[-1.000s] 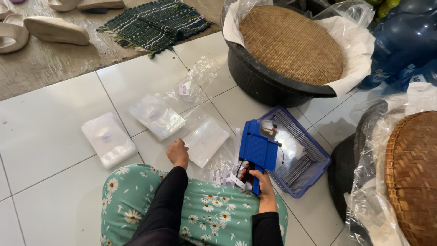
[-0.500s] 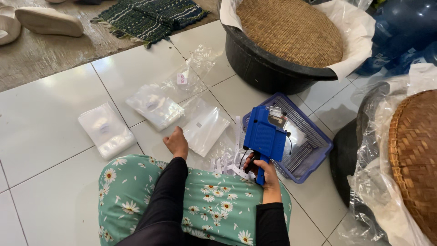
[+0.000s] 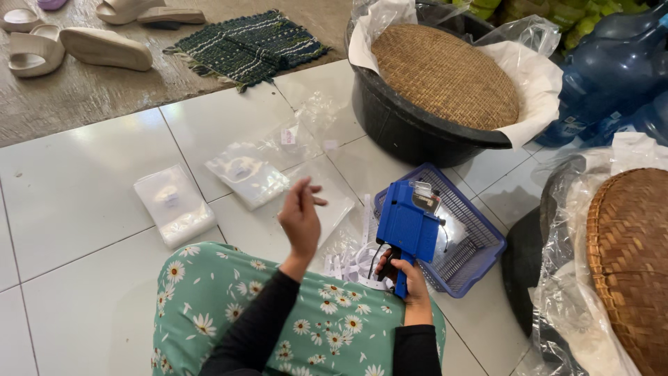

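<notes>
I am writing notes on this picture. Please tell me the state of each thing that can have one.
left hand: raised, open, holds nothing
right hand: closed on the blue label gun
blue label gun: upright, held by its handle
blue basket: upright on the floor
black tub: covered by a woven lid
stacks of clear bags: lying flat

left hand (image 3: 300, 217) raised, fingers loose, empty | right hand (image 3: 410, 273) grip closed

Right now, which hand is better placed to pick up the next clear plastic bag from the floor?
Left. The left hand is raised, empty and open above the clear plastic bags, while the right hand is closed around the blue labelling gun beside the blue basket.
</notes>
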`<state>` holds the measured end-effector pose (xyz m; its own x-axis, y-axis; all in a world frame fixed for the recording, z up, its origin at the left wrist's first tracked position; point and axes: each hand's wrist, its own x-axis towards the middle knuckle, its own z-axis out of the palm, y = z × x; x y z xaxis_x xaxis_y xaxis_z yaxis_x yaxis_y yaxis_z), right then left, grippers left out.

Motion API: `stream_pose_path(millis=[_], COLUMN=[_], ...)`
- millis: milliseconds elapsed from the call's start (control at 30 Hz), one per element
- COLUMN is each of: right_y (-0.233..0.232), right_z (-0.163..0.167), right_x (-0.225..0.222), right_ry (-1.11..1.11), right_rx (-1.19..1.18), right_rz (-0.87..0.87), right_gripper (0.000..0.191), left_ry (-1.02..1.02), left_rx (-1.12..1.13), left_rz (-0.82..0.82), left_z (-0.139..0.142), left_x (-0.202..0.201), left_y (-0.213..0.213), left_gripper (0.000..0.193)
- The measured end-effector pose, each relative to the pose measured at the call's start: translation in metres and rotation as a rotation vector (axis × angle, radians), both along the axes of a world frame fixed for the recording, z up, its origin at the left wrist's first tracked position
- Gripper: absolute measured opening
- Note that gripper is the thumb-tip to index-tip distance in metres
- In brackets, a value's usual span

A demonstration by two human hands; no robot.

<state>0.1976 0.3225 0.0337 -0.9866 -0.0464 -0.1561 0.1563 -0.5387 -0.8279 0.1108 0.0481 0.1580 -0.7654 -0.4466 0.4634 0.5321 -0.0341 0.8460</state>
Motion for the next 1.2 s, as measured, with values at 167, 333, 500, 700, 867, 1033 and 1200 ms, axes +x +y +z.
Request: stream_pose_path(millis=[167, 333, 500, 700, 867, 1033, 1200], right_y=[-0.002, -0.001, -0.001, 0.002, 0.008, 0.002, -0.003], right_z=[0.004, 0.006, 0.007, 0.016, 0.022, 0.027, 0.035], right_x=[0.001, 0.002, -0.001, -0.004, 0.003, 0.002, 0.001], right_ry=[0.004, -0.014, 0.061, 0.137, 0.250, 0.199, 0.158], right_rx=[0.024, 0.038, 0.013, 0.025, 0.066, 0.141, 0.140], right_rz=[-0.047, -0.095, -0.271, -0.716, -0.854, -0.859, -0.842], right_gripper=[0.032, 0.032, 0.031, 0.024, 0.021, 0.024, 0.025], left_ry=[0.073, 0.098, -0.006, -0.188, -0.452, -0.448, -0.383], left_rx=[0.007, 0.037, 0.081, 0.206, -0.043, -0.185, -0.644], left_rz=[-0.142, -0.260, -0.285, -0.248, -0.405, -0.554, -0.348], left_z=[0.048, 0.061, 0.036, -0.040, -0.104, -0.141, -0.153], left_x=[0.071, 0.091, 0.077, -0.011, -0.054, -0.059, -0.080], left_y=[0.022, 0.029, 0.043, 0.089, 0.163, 0.217, 0.215], left_gripper=[0.023, 0.023, 0.024, 0.023, 0.025, 0.030, 0.030])
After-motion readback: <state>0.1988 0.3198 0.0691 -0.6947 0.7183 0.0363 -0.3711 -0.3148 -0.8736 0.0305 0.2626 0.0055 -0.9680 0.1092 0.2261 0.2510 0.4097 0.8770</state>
